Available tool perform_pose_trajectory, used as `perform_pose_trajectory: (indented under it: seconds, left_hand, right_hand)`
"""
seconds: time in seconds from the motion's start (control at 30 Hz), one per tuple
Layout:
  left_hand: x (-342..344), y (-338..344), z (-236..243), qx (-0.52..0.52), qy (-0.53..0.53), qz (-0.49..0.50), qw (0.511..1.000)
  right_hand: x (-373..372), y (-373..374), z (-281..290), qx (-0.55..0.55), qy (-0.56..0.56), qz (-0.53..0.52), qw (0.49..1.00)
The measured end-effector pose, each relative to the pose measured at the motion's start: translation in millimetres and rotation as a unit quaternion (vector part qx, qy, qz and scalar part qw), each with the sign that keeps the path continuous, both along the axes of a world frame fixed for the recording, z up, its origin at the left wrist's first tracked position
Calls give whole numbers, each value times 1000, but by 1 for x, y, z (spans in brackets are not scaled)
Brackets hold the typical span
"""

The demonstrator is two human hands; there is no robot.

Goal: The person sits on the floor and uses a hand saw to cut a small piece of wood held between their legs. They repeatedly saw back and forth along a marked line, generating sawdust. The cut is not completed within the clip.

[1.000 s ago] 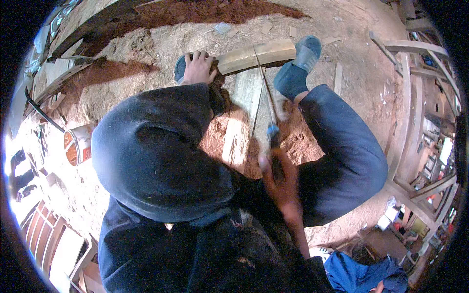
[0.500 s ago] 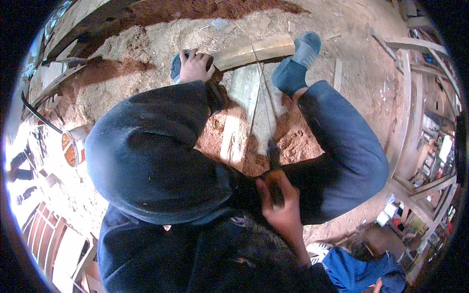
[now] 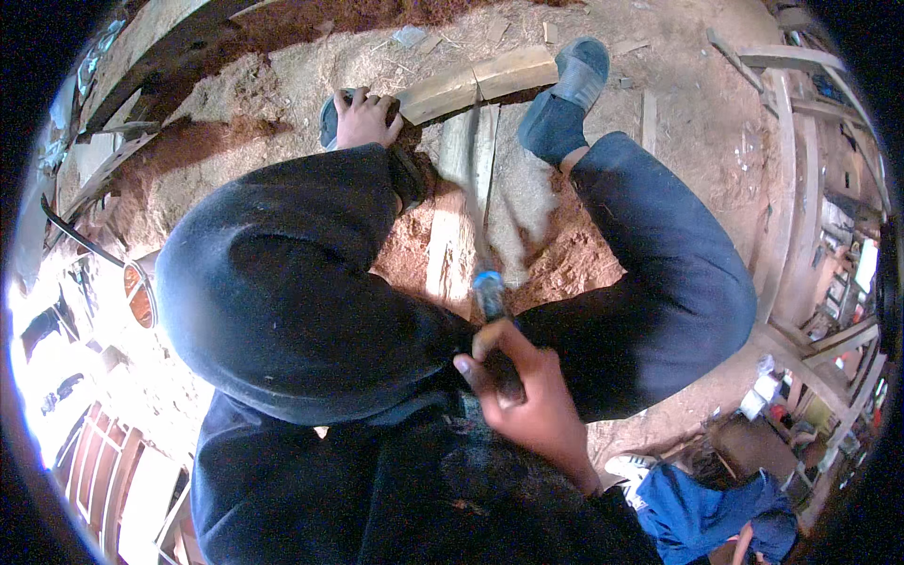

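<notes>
A squared timber [image 3: 438, 97] lies crosswise between my two feet, with a dark cut line near its middle. My right hand [image 3: 532, 395] is closed round the handle of a handsaw [image 3: 490, 294], which has a blue band where blade meets handle. Its long, narrow blade reaches away from me to the cut, partly blurred. My left hand [image 3: 365, 121] lies with fingers spread over my left shoe [image 3: 329, 122], beside the timber's left end. Against the timber's right end rests my right shoe [image 3: 582, 77].
Pale boards [image 3: 450, 245] lie on reddish sawdust between my legs. An orange-and-white can [image 3: 139, 294] stands at the left. Wooden frames [image 3: 782, 188] line the right side. Behind me at lower right is another person in blue [image 3: 702, 513].
My right hand has moved slightly left and nearer to me with the handsaw, and the blade has turned. My left hand stays on the shoe. The whole view has shifted a little.
</notes>
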State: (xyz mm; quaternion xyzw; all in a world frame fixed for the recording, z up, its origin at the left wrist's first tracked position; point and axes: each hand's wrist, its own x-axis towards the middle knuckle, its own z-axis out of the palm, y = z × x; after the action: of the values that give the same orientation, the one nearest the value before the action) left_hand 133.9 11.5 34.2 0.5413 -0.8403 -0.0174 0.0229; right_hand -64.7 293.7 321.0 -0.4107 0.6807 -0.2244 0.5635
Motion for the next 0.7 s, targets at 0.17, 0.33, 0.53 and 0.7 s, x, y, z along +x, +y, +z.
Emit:
perform_pose_trajectory:
  seconds: [0.17,0.33,0.53,0.7]
  left_hand:
    - [0,2,0,2,-13,11,1000]
    - [2,0,-4,-4,1,1,1000]
    - [4,-1,-7,-24,-2,-4,1000]
    - [4,2,-4,-24,1,-1,1000]
  right_hand:
    - [-5,17,0,-71,98,-26,992]
    - [-11,29,7,-86,52,-37,994]
    - [-10,23,-6,-44,94,-49,993]
    - [-10,18,-15,-40,85,-37,995]
